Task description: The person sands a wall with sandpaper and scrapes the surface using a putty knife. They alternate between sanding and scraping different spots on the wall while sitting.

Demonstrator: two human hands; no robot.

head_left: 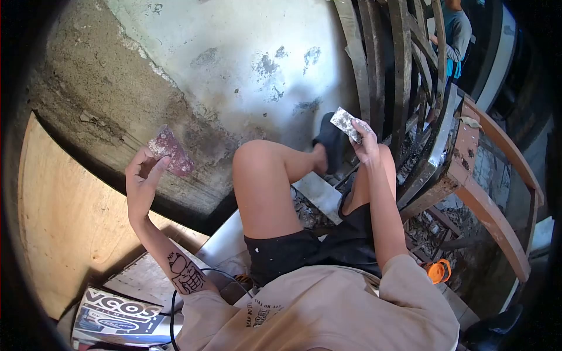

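Observation:
My left hand (142,178) is raised on the left, pinching a limp, dark-red piece of sandpaper (171,151) smeared with white dust. Thumb and fingers grip its left edge, and its free end hangs to the right. Above my right knee, my right hand (366,145) is closed on a small rectangular block (343,123), whitish with dark speckles. I cannot make out what the block is made of. Both pieces are held apart from each other and from the stained wall (252,58) beyond.
On the right stand curved wooden slats (403,70) and a brown wooden frame (494,219). A plywood sheet (70,199) leans at the left, above a printed bag (117,322). An orange plastic piece (438,271) lies near my right side. Another person (458,38) stands behind the slats.

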